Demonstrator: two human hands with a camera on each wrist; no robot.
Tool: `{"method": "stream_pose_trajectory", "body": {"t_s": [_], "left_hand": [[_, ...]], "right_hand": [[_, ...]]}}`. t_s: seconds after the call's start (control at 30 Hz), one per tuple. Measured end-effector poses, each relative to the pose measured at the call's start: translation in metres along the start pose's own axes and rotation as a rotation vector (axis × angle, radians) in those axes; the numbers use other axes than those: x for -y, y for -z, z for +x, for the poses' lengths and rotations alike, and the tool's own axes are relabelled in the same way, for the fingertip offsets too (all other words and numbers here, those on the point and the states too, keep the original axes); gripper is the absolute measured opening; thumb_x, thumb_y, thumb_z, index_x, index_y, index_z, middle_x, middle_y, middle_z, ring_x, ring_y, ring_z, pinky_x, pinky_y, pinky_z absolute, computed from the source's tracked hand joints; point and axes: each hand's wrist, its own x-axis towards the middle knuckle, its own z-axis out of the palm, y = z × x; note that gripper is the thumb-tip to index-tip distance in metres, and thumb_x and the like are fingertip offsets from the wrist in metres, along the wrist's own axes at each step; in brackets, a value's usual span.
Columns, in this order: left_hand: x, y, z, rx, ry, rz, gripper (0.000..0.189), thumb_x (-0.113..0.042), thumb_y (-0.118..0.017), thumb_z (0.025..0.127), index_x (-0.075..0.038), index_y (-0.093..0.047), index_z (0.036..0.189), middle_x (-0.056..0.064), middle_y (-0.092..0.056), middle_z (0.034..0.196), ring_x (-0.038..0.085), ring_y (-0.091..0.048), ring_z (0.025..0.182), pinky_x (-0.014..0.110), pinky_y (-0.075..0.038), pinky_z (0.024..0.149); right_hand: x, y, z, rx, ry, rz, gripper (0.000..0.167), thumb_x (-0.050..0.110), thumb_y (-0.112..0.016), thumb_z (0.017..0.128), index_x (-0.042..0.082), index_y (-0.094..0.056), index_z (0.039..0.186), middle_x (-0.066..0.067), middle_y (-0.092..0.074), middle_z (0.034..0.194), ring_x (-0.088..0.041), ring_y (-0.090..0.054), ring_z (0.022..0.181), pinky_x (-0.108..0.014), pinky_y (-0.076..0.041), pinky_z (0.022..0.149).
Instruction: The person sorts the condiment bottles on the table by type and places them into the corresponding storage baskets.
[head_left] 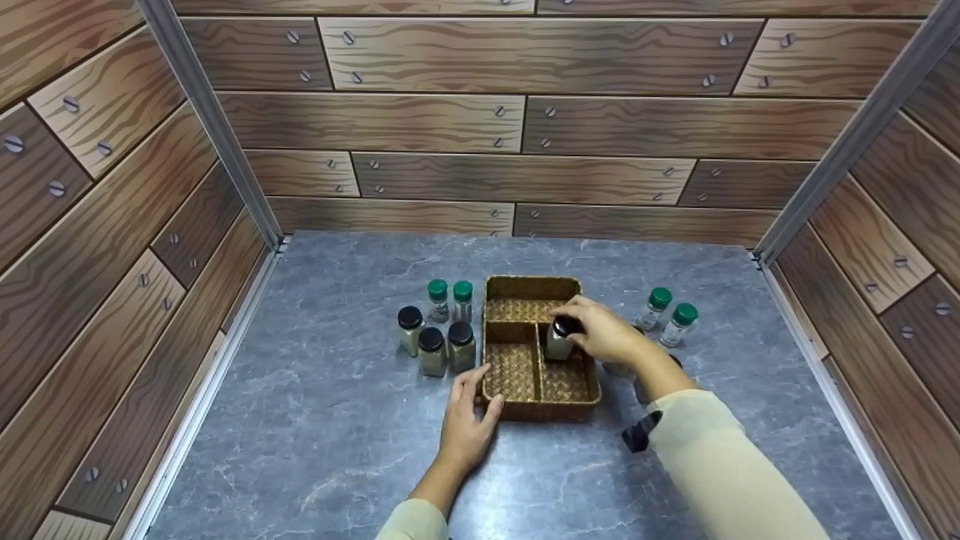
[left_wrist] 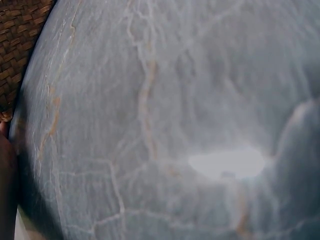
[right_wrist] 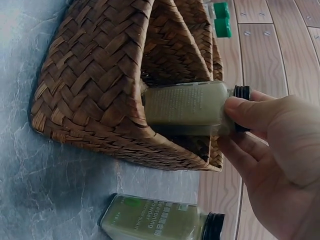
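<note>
My right hand (head_left: 611,335) pinches the black cap of a seasoning jar (right_wrist: 182,106) between thumb and fingers. The jar stands partly inside the right front compartment of a brown woven basket (head_left: 544,411), below the rim. Whether its base touches the basket floor I cannot tell. My left hand (head_left: 466,427) rests against the basket's front left corner, fingers extended at the left side and thumb at the front. In the left wrist view only a dark sliver of that hand shows beside the woven wall (left_wrist: 15,55).
Left of the basket stand black-capped jars (head_left: 432,352) and two green-capped jars (head_left: 463,301). On the right are two more green-capped jars (head_left: 679,325). Another black-capped seasoning jar (right_wrist: 155,216) stands beside the basket, partly hidden by my right arm in the head view.
</note>
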Motion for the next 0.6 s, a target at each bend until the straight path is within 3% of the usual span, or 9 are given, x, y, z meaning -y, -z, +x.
{"method": "stream_pose_trajectory", "body": {"t_s": [0.27,0.6], "left_hand": [[-0.0019,0.0003,0.0009,0.002,-0.006,-0.031,0.054,-0.025,-0.073,0.101,-0.013,-0.059,0.152,0.012,-0.059,0.144,0.031,-0.069,0.116,0.036,-0.063,0.093],[-0.0009,0.0001,0.0008,-0.009,-0.016,-0.006,0.054,-0.022,-0.074,0.100,-0.015,-0.059,0.151,0.012,-0.059,0.144,0.029,-0.069,0.111,0.035,-0.062,0.092]], "right_hand": [[-0.0025,-0.0026,0.0016,0.020,-0.022,-0.024,0.057,-0.007,-0.069,0.094,0.005,-0.063,0.150,-0.022,-0.064,0.138,-0.044,-0.066,0.127,-0.059,-0.055,0.112],[-0.0051,-0.0044,0.0047,0.040,-0.043,-0.040,0.055,-0.003,-0.072,0.095,0.007,-0.064,0.148,-0.021,-0.064,0.140,-0.044,-0.065,0.129,-0.061,-0.053,0.114]]}}
